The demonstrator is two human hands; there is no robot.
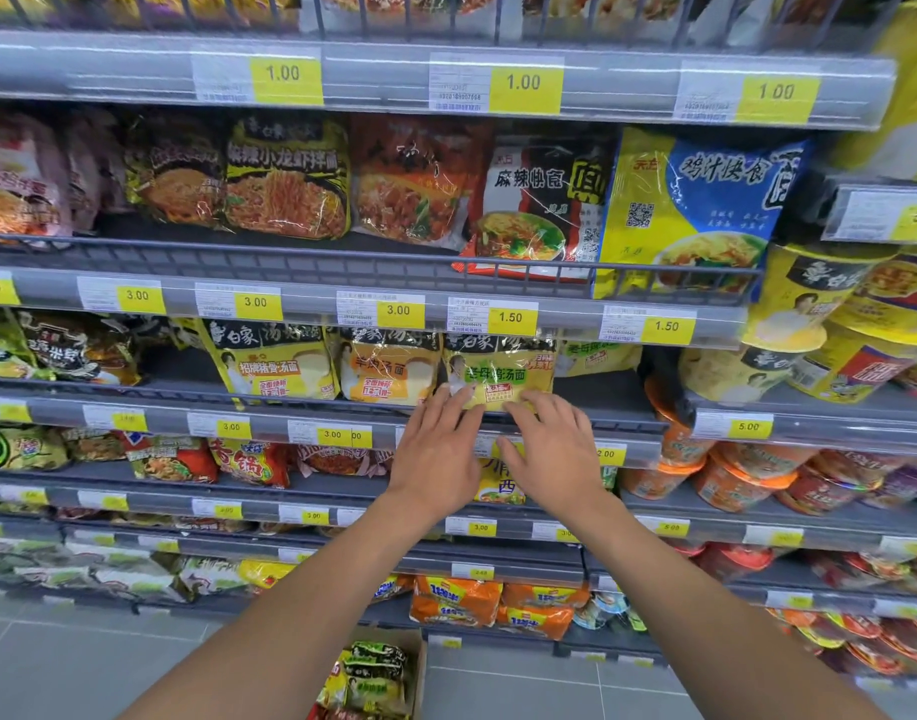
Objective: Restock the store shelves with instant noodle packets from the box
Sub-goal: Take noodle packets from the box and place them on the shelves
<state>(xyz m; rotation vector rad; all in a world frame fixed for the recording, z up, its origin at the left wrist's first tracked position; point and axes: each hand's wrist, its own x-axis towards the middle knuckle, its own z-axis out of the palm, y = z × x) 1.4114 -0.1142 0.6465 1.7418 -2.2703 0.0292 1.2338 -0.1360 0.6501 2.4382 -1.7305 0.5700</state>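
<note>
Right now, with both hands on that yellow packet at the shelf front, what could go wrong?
1. The yellow packet stands at the shelf's front rail; if the left hand and right hand let go, it may tip out.
2. Pushing it back could nudge the orange-label packet close beside it.
3. The open box sits on the floor below; a step could catch it.

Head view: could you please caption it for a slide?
Left hand and right hand touch a yellow noodle packet on the shelf.

forearms: bare to the frame edge; left hand [435,454]: bare; right hand [555,449]: bare
</note>
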